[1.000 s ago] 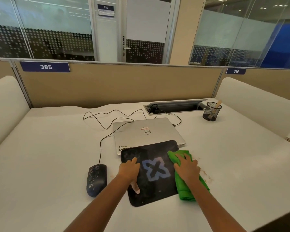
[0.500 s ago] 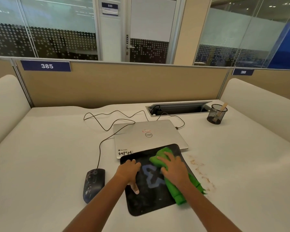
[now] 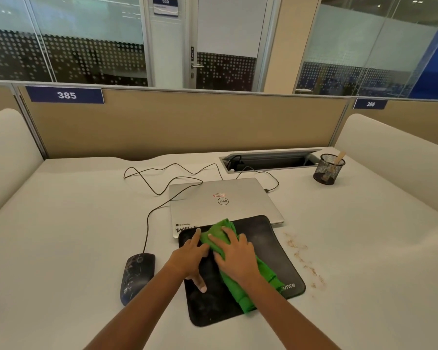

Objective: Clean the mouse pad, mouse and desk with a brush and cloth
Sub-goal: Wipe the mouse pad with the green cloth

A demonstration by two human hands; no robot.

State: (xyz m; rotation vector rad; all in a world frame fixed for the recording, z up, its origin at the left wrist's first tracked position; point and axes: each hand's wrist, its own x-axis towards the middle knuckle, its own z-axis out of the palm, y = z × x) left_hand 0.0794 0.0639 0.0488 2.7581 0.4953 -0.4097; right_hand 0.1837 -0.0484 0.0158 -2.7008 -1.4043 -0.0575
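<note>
A black mouse pad [image 3: 268,248] lies on the white desk [image 3: 61,236], its far edge overlapping a shut silver laptop [image 3: 220,200]. My right hand [image 3: 234,257] presses flat on a green cloth [image 3: 261,281] spread diagonally across the pad's middle. My left hand [image 3: 190,257] rests flat on the pad's left part, fingers spread, touching the cloth's edge. A dark wired mouse [image 3: 135,275] sits left of the pad. A brush handle [image 3: 339,157] sticks out of a black mesh cup [image 3: 326,170] at the back right.
Brown crumbs [image 3: 304,261] are scattered on the desk right of the pad. The mouse cable [image 3: 162,183] loops behind the laptop toward a cable hatch [image 3: 268,160]. A tan partition [image 3: 187,122] closes the back; white side panels flank the desk.
My right hand has slid the green cloth leftward from the pad's right edge to its middle, covering the blue X print. My left hand has stayed on the pad.
</note>
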